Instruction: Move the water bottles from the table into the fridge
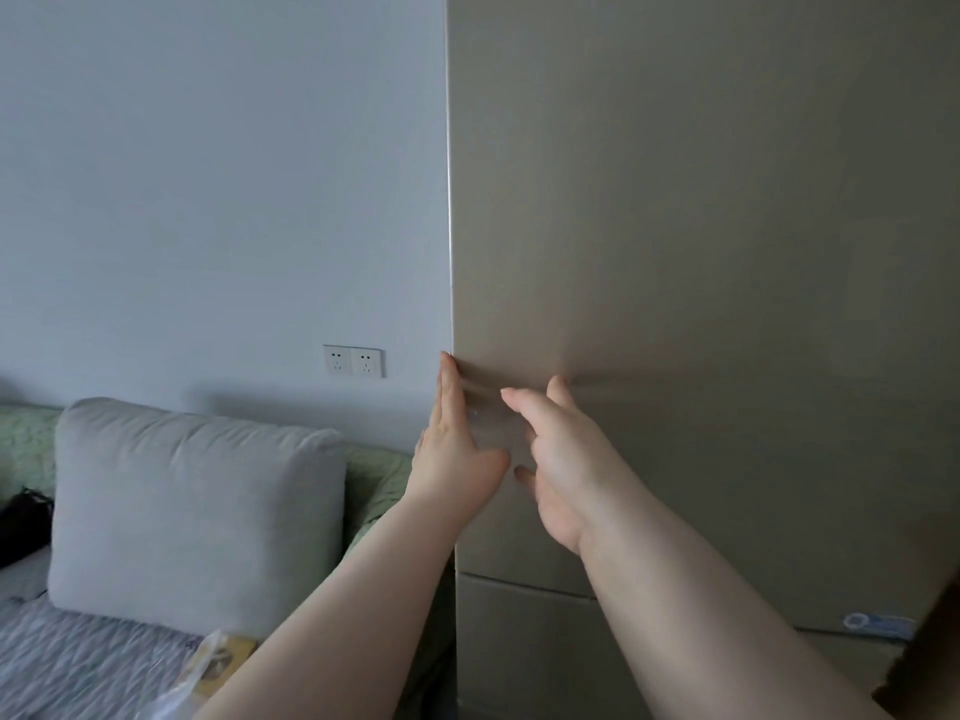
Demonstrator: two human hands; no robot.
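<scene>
The beige fridge [701, 252] fills the right half of the view, its upper door shut. My left hand [452, 449] lies flat along the door's left edge, fingers pointing up, holding nothing. My right hand [556, 459] hovers just in front of the door beside the left hand, fingers spread and slightly curled, also holding nothing. No water bottles and no table are in view.
A seam [524, 584] separates the upper door from a lower door. Left of the fridge is a white wall with a double socket [353, 361]. Below it stands a sofa with a grey cushion [192, 511] and a plastic bag [208, 667].
</scene>
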